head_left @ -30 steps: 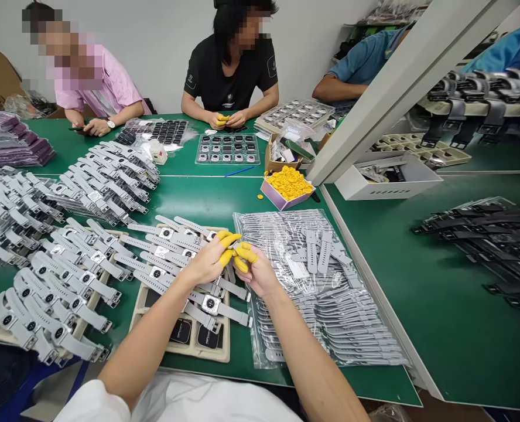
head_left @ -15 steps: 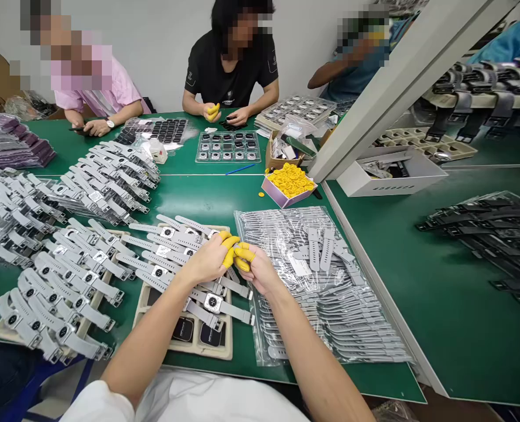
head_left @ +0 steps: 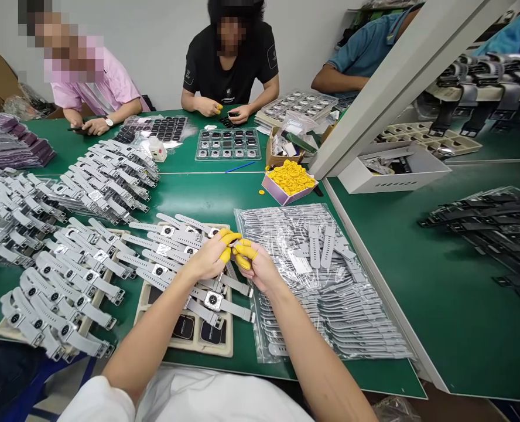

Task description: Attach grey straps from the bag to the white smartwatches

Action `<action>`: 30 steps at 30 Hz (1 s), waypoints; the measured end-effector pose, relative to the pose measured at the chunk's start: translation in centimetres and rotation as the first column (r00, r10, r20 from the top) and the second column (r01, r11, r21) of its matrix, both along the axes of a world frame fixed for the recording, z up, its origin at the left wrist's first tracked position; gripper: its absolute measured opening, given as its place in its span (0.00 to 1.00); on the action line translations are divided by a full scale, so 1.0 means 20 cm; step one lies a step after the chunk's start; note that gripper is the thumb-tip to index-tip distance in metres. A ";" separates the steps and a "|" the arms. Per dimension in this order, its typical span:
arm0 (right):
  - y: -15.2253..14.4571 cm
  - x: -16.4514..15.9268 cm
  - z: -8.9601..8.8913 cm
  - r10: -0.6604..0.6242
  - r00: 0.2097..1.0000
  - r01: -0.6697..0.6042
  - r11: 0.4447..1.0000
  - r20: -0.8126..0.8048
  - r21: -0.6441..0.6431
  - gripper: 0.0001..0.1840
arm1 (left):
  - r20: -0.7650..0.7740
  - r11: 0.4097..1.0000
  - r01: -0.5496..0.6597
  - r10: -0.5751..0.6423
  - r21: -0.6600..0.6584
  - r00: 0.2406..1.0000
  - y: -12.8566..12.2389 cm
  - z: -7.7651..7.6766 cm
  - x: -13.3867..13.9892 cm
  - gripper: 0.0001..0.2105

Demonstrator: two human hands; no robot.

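Left hand and right hand meet, fingertips in yellow finger cots pinched tight on a small part, mostly hidden, exact type unclear. Part is above the right side of a cream tray bearing grey-strapped watches, beside a plastic bag of grey straps on the green counter.

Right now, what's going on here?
The person's left hand and right hand, wearing yellow finger covers, are together near a beige tray bearing gray-strapped watches. They seem to pinch a small part, mostly hidden between them. A clear bag of gray straps lies to the right. Opposite, a co-worker in black handles dark pieces.
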State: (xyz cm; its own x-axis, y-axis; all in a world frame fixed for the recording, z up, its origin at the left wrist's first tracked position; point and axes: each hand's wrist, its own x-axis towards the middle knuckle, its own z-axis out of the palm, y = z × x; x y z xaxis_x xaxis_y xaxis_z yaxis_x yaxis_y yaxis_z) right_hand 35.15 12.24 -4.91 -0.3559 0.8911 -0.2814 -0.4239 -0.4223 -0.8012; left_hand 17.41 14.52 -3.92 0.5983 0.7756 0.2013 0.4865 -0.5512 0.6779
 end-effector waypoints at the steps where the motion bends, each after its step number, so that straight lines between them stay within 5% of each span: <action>1: 0.00 0.00 0.00 -0.035 0.999 0.035 0.999 -0.003 0.026 0.19 | 0.022 1.000 -0.008 0.008 0.000 1.000 0.00 0.00 0.01 0.23; 7: 0.01 0.03 0.02 -0.227 0.962 0.167 0.929 0.154 0.331 0.23 | 0.037 0.983 -0.117 0.113 0.143 0.993 0.02 0.14 0.01 0.24; 11: 0.01 0.08 0.01 -0.230 0.909 0.051 0.889 0.349 0.454 0.17 | -0.250 0.949 -0.194 0.257 0.248 0.934 0.06 0.35 -0.13 0.22; 16: 0.03 0.10 0.00 -0.294 0.755 -0.122 0.816 0.586 0.566 0.14 | -0.596 0.924 -0.079 0.305 0.374 0.742 0.06 0.51 -0.34 0.13; 18: 0.07 0.14 0.00 -0.480 0.609 -0.052 0.771 0.632 0.635 0.15 | -0.617 0.920 -0.058 0.307 0.389 0.725 0.01 0.54 -0.43 0.13; 20: 0.11 0.24 0.00 -0.685 0.288 0.085 0.714 0.669 0.695 0.19 | -0.602 0.928 -0.086 0.303 0.362 0.739 -0.06 0.56 -0.52 0.14; 22: 0.14 0.37 -0.04 -0.668 -0.049 0.245 0.713 0.743 0.657 0.31 | -0.590 0.950 -0.131 0.280 0.283 0.757 -0.16 0.58 -0.62 0.14; 23: 0.15 0.44 -0.08 -0.600 -0.136 0.297 0.734 0.788 0.611 0.37 | -0.591 0.962 -0.150 0.259 0.228 0.764 -0.21 0.58 -0.66 0.14; 27: 0.17 0.65 -0.26 -0.398 -0.222 0.403 0.794 0.890 0.456 0.48 | -0.599 0.983 -0.184 0.139 -0.015 0.789 -0.42 0.57 -0.80 0.14; 30: 0.17 0.66 -0.34 -0.364 -0.275 0.341 0.829 0.890 0.444 0.38 | -0.590 0.966 -0.194 0.059 -0.169 0.805 -0.53 0.51 -0.87 0.15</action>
